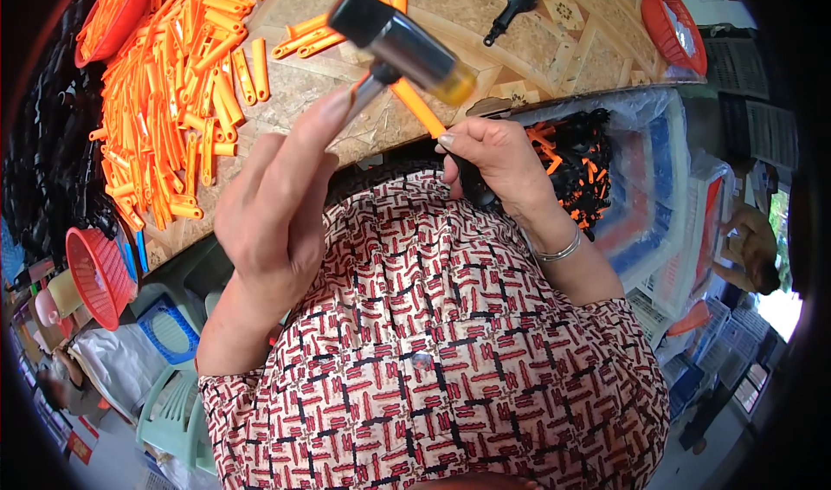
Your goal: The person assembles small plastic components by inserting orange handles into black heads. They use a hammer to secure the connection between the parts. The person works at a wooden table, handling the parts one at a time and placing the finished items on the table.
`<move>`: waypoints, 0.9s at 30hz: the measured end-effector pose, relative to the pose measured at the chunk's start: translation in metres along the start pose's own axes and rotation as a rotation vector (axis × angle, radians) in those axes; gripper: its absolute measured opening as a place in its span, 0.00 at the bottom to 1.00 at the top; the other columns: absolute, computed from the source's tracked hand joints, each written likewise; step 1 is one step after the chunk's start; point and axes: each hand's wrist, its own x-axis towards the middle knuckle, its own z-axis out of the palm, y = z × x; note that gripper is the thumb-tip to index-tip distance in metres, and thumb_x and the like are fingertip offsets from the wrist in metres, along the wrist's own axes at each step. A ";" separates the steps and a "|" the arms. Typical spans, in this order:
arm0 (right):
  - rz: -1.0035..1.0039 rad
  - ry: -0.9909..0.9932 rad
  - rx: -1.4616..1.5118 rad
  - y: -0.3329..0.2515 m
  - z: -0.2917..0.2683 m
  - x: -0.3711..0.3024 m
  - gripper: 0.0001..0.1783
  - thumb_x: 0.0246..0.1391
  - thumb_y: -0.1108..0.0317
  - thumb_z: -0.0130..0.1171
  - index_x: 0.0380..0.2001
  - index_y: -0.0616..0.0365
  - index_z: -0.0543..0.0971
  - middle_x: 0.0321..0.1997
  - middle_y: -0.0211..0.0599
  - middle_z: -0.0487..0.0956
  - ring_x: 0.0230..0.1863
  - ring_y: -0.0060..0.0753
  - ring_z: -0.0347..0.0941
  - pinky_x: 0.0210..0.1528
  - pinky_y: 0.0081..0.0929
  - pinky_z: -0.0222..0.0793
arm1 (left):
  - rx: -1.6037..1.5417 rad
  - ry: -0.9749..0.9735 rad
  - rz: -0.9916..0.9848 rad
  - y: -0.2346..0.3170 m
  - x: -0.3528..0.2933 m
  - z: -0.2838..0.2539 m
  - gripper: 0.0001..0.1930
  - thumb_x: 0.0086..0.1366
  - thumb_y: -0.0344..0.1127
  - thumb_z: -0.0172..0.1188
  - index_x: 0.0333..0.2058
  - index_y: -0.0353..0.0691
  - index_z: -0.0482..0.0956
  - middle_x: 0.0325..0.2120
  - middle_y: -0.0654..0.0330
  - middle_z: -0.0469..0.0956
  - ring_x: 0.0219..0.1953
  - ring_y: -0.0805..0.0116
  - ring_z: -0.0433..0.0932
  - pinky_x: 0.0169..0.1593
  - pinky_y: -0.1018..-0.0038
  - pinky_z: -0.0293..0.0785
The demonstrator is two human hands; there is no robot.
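My left hand (281,191) is closed around the grip of a two-faced mallet (411,44), raised over the table edge. One mallet face is black, the other yellow, and the head is slightly blurred. Below the mallet head, an orange plastic handle (418,109) slants toward my right hand (498,157), which pinches its near end. A black part (474,183) shows under those fingers, mostly hidden by my hand. On the table beyond lies a black piece with a round head and narrow stem (517,5). A large heap of orange handles (173,100) covers the table's left side.
A red basket of orange handles (112,22) stands at the far left, another red basket (675,31) at the far right. Right of my lap, a plastic-lined container (645,187) holds black and orange pieces. A green plastic chair (173,416) stands lower left.
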 end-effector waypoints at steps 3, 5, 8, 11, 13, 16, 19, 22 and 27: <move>0.016 -0.017 0.022 -0.001 -0.001 -0.003 0.12 0.68 0.65 0.59 0.37 0.64 0.82 0.24 0.36 0.82 0.20 0.25 0.77 0.26 0.19 0.73 | 0.324 -0.231 0.071 -0.007 -0.007 0.007 0.34 0.53 0.18 0.64 0.61 0.49 0.80 0.26 0.59 0.76 0.22 0.68 0.72 0.26 0.72 0.69; -0.002 -0.016 0.027 0.000 0.000 -0.001 0.11 0.67 0.67 0.60 0.35 0.64 0.82 0.24 0.36 0.82 0.20 0.25 0.78 0.24 0.20 0.72 | 0.484 -0.430 -0.047 -0.006 -0.013 0.007 0.35 0.55 0.19 0.65 0.60 0.59 0.82 0.21 0.61 0.66 0.21 0.66 0.71 0.27 0.72 0.69; 0.000 -0.021 0.064 -0.001 -0.002 -0.004 0.11 0.66 0.67 0.60 0.34 0.64 0.82 0.24 0.37 0.82 0.20 0.26 0.78 0.23 0.21 0.72 | 0.178 -0.188 -0.184 -0.012 0.000 -0.002 0.31 0.61 0.18 0.63 0.61 0.55 0.81 0.23 0.60 0.70 0.23 0.67 0.71 0.30 0.72 0.70; 0.004 -0.071 0.148 -0.003 -0.004 -0.002 0.11 0.66 0.67 0.59 0.34 0.65 0.82 0.24 0.38 0.83 0.20 0.27 0.79 0.24 0.22 0.73 | -0.017 -0.047 -0.231 -0.013 0.012 -0.006 0.26 0.67 0.18 0.60 0.61 0.50 0.80 0.29 0.60 0.79 0.28 0.70 0.76 0.35 0.74 0.73; 0.021 -0.114 0.127 -0.007 -0.016 -0.002 0.12 0.67 0.66 0.59 0.34 0.65 0.82 0.24 0.39 0.82 0.20 0.30 0.79 0.26 0.25 0.75 | -0.131 -0.131 -0.388 -0.016 0.008 -0.007 0.24 0.69 0.21 0.60 0.62 0.46 0.78 0.29 0.64 0.80 0.29 0.77 0.73 0.35 0.77 0.71; -0.046 -0.242 -0.271 -0.021 -0.076 -0.026 0.13 0.67 0.66 0.59 0.31 0.64 0.82 0.23 0.35 0.81 0.24 0.25 0.78 0.30 0.25 0.74 | -0.162 -0.202 -0.526 -0.023 -0.001 -0.016 0.23 0.72 0.27 0.60 0.65 0.45 0.76 0.25 0.72 0.70 0.26 0.84 0.67 0.31 0.83 0.64; -0.119 0.002 -0.868 -0.026 -0.159 -0.049 0.14 0.61 0.61 0.66 0.37 0.64 0.85 0.29 0.34 0.85 0.31 0.25 0.80 0.37 0.27 0.74 | -0.418 -0.153 -0.771 -0.036 -0.011 -0.019 0.22 0.72 0.31 0.61 0.63 0.41 0.76 0.25 0.72 0.71 0.25 0.85 0.66 0.29 0.84 0.62; -0.340 0.497 -1.357 -0.063 -0.162 -0.051 0.14 0.59 0.61 0.64 0.41 0.61 0.84 0.34 0.45 0.84 0.36 0.46 0.81 0.40 0.34 0.74 | -0.586 -0.148 -0.905 -0.036 -0.005 -0.015 0.22 0.72 0.35 0.62 0.63 0.39 0.76 0.25 0.71 0.72 0.24 0.84 0.66 0.27 0.84 0.60; -0.932 0.435 -1.259 -0.117 -0.091 0.044 0.11 0.64 0.64 0.58 0.42 0.58 0.83 0.40 0.42 0.83 0.44 0.50 0.79 0.44 0.39 0.74 | -0.739 -0.166 -0.959 -0.032 0.010 0.000 0.22 0.71 0.38 0.62 0.61 0.37 0.76 0.24 0.71 0.72 0.21 0.83 0.66 0.25 0.84 0.58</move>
